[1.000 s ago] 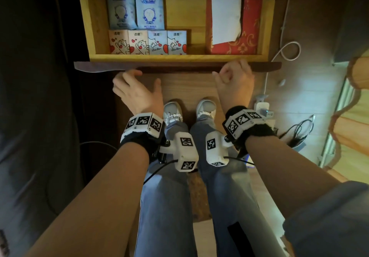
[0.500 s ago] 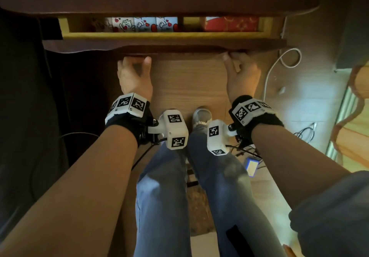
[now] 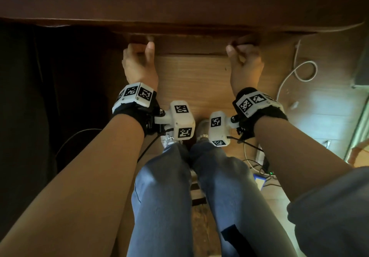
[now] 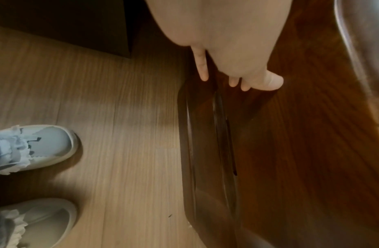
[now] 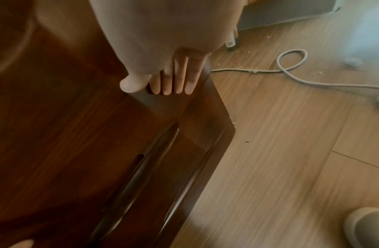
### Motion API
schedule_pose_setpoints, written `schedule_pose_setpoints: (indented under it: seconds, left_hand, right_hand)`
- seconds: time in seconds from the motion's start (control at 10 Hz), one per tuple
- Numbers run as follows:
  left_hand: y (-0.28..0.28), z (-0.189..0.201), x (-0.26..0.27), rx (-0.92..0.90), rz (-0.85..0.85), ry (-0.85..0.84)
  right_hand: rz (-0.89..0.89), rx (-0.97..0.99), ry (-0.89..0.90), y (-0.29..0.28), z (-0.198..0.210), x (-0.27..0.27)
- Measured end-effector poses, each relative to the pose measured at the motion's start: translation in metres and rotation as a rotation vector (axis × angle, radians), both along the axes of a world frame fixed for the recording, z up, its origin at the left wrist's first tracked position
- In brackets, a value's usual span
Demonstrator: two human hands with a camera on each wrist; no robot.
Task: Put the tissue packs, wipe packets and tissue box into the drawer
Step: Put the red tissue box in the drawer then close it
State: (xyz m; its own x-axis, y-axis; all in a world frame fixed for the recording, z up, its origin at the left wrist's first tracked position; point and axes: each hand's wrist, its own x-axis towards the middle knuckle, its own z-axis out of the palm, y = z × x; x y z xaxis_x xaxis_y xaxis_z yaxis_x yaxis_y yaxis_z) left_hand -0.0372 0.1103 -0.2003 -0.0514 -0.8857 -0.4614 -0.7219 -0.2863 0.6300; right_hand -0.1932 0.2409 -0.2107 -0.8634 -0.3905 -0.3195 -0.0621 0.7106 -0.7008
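The dark wooden drawer front (image 3: 189, 46) sits flush under the desk top (image 3: 179, 1); the tissue packs, wipe packets and tissue box are hidden inside. My left hand (image 3: 139, 61) presses on the left part of the drawer front (image 4: 205, 134), and in the left wrist view its fingertips (image 4: 203, 73) lie straight against the wood. My right hand (image 3: 245, 61) presses on the right end of the drawer front (image 5: 184, 134). There its fingers (image 5: 178, 78) lie flat together and the thumb (image 5: 131, 83) rests on the edge. Neither hand holds anything.
My legs in jeans (image 3: 169, 197) and light shoes (image 4: 35, 147) stand on the wooden floor close below the drawer. A white cable (image 3: 305, 71) loops on the floor to the right, with a power strip and more cords (image 3: 259, 169) nearer me. A dark sofa (image 3: 24, 117) fills the left.
The drawer has slid from open to fully in, hiding the packs and box. Both hands moved forward with its front edge, pushing it.
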Motion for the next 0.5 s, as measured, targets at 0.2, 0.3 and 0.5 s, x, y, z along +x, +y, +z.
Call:
schedule_pose_setpoints:
  seconds: [0.2, 0.3, 0.5]
  left_hand:
    - [-0.006, -0.002, -0.007, -0.048, 0.002, 0.037]
    - [-0.004, -0.002, -0.007, -0.06, -0.006, 0.036]
    - [0.003, 0.004, -0.003, 0.063, -0.11, -0.031]
  right_hand:
    - [0.004, -0.042, 0.02, -0.006, -0.006, -0.006]
    - [0.013, -0.033, 0.008, -0.005, -0.005, -0.006]
    - [0.025, 0.069, -0.16, -0.009, 0.017, 0.003]
